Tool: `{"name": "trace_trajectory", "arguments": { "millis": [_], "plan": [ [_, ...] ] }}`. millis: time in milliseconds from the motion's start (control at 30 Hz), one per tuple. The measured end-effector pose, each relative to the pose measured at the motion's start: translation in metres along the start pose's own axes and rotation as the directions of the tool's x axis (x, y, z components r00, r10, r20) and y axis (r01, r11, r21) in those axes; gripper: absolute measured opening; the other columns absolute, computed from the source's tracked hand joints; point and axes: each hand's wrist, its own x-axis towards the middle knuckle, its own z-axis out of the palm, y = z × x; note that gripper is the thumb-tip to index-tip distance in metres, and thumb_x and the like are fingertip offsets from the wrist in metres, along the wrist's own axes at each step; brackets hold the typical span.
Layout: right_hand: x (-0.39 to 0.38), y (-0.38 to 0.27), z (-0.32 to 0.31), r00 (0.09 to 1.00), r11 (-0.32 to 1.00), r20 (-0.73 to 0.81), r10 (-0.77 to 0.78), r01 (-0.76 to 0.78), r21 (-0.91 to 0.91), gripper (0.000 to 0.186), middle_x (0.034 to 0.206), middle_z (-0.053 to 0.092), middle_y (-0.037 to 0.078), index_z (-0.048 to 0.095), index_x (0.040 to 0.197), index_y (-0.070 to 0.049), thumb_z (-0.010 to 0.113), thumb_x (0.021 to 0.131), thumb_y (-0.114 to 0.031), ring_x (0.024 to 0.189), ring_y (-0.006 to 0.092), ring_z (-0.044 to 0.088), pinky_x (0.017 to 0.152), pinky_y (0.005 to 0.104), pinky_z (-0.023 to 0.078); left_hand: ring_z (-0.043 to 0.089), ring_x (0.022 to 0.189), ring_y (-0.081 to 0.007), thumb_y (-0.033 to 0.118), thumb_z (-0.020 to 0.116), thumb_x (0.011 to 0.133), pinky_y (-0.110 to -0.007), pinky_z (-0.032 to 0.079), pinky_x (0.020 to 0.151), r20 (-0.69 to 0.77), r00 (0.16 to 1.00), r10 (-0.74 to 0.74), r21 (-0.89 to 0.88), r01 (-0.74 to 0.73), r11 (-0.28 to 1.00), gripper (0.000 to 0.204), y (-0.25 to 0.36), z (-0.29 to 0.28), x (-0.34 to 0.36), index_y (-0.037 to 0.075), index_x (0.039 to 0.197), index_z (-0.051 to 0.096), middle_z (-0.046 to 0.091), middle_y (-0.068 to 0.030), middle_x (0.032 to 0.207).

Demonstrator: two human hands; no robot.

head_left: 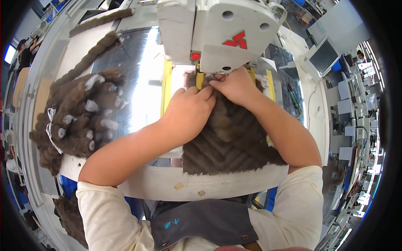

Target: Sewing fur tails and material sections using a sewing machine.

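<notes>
A brown fur panel with chevron-like ridges point(228, 144) lies below the head of a white sewing machine point(251, 31), its lower edge reaching the front of the table. My left hand point(189, 112) rests on the panel's upper left part, fingers curled and closed on the fur close to the needle area. Just right of it, my right hand point(235, 87) pinches the fur's upper edge between thumb and fingers. The machine head partly hides those fingertips and the spot where the fur meets the needle.
Left on the table lies a heap of brown fur strips point(77, 111) with whitish ends, tied with white string point(51, 129). Longer fur strips point(90, 56) extend behind it. Tweezers-like tools point(293, 98) lie at right, near a monitor point(324, 56). Other people point(27, 52) appear far off.
</notes>
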Motion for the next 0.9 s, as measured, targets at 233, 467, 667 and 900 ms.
{"name": "trace_trajectory", "arguments": {
  "millis": [233,467,667,900],
  "plan": [
    [0.014,0.011,-0.013,0.994,0.992,0.051,-0.093,0.097,-0.082,0.043,0.106,0.075,0.017,0.073,0.114,-0.006,0.083,0.076,-0.026,0.101,0.0369,0.070,0.090,0.0437,0.055,0.068,0.092,-0.0237,0.011,0.064,0.083,-0.038,0.053,0.079,-0.085,0.993,0.082,0.183,-0.066,0.981,0.031,0.002,0.007,0.012,0.003,0.113,0.068,0.071,-0.0113,0.128],
    [0.029,0.024,-0.013,0.979,0.983,0.123,-0.163,0.171,-0.065,0.044,0.113,0.074,0.018,0.074,0.115,-0.008,0.082,0.076,-0.026,0.108,0.0369,0.069,0.093,0.0426,0.054,0.071,0.084,-0.0247,0.010,0.063,0.082,-0.037,0.053,0.075,-0.110,0.992,0.064,0.212,-0.040,0.976,0.016,0.001,0.021,0.024,0.005,0.097,0.064,0.074,-0.0116,0.123],
    [0.029,0.014,-0.017,0.984,0.998,0.165,0.066,-0.064,-0.013,0.029,0.087,0.075,0.017,0.075,0.097,-0.003,0.081,0.077,-0.023,0.087,0.0358,0.073,0.080,0.0421,0.057,0.071,0.076,-0.0237,0.010,0.064,0.079,-0.037,0.055,0.071,-0.148,0.985,0.084,0.193,-0.055,0.980,0.013,-0.017,0.020,0.031,0.007,0.092,0.064,0.075,-0.0118,0.119],
    [0.023,0.001,-0.030,0.913,0.910,0.233,0.335,-0.378,0.173,0.020,0.076,0.072,0.019,0.071,0.078,0.001,0.077,0.078,-0.018,0.077,0.0357,0.072,0.073,0.0420,0.057,0.071,0.090,-0.0281,0.006,0.062,0.080,-0.038,0.055,0.078,-0.040,0.999,0.029,0.194,-0.021,0.981,0.017,-0.011,0.015,0.034,0.005,0.097,0.061,0.072,-0.0135,0.128]
  ]
}}
